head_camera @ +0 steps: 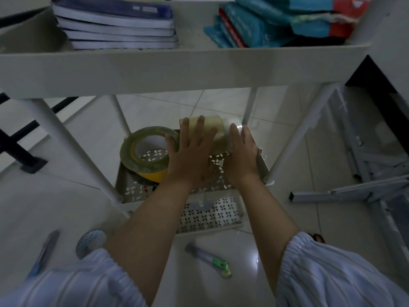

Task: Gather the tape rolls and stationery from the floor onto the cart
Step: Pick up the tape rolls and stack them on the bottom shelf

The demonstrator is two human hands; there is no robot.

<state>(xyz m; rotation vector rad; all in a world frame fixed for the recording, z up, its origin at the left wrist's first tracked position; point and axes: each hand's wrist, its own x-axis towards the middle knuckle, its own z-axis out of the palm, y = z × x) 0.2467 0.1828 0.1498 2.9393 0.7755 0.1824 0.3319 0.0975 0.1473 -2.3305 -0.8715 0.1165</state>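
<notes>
Sleeves [332,273]: pale striped fabric with gathered cuffs, lowest in view on both arms.
Floor [276,229]: glossy white tile, dim light.
Utility knife [210,260]: grey body with a green slider, lying on the tile between the forearms, untouched.
Blue knife [43,255]: blurred blue-grey cutter on the tile at far left.
Round disc [91,242]: pale and dotted, on the floor just right of the blue knife; cannot tell what it is.
Lower shelf [210,216]: perforated white metal tray of the cart, beneath the forearms.
Middle shelf [132,189]: perforated tray, holds the tape.
Yellow tape roll [152,175]: lies flat on the middle shelf, left side.
Clear tape roll [141,149]: large, stacked on the yellow tape roll, tilted slightly.
Tape stack [212,127]: beige and clear rolls on their side, at the back right of the middle shelf.
Left hand [190,156]: palm down, fingers spread over the tape stack's left part, thumb touching the clear tape roll.
Right hand [241,156]: fingers together, pressed against the tape stack's right end.
Top shelf [177,69]: white tray rim across the view.
Notebooks [117,25]: blue-covered pile, top shelf left.
Packets [276,21]: teal and red, top shelf right.
</notes>
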